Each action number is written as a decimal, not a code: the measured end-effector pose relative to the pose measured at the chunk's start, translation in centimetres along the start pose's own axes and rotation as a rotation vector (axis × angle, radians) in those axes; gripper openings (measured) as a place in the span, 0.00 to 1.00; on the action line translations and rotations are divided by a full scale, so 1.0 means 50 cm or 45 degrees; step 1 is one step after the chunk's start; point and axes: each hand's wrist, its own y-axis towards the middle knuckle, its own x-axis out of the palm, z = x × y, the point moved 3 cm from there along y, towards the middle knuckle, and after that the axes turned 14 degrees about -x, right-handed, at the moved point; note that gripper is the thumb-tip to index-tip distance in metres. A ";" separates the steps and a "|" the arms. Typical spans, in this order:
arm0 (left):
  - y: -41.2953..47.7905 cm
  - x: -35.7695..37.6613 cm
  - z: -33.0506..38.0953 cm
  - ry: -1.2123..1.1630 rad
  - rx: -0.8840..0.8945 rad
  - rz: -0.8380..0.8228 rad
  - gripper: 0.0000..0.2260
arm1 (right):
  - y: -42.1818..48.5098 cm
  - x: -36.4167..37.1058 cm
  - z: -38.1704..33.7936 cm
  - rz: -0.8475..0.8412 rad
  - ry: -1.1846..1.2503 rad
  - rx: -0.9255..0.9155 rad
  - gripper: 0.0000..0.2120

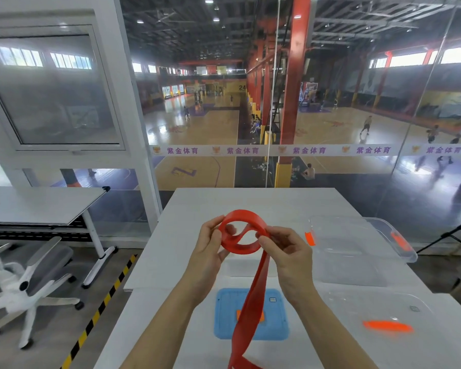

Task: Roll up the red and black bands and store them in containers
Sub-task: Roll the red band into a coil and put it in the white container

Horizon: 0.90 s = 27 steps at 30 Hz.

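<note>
Both of my hands hold a red band [246,296] above the white table [186,209]. Its top end is curled into a loose loop between them. My left hand [209,251] pinches the loop's left side and my right hand [288,251] pinches its right side. The rest of the band hangs straight down past the lower frame edge. A clear container [357,251] with orange clips stands to the right. Its clear lid [383,320] with an orange handle lies nearer me. No black band is in view.
A blue lid [224,315] lies flat on the table under the hanging band. A second white desk [37,206] and a white office chair [24,283] stand to the left. A glass wall runs behind the table.
</note>
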 end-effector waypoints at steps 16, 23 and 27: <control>-0.020 0.020 0.064 1.034 0.227 -0.203 0.05 | 0.006 -0.009 -0.027 -0.398 -0.170 -0.207 0.13; -0.035 0.034 0.056 0.581 0.221 -0.063 0.08 | -0.014 -0.006 -0.023 -0.283 -0.103 -0.113 0.14; -0.039 0.039 0.076 0.301 0.248 0.069 0.09 | -0.041 -0.005 -0.018 -0.197 -0.017 -0.070 0.15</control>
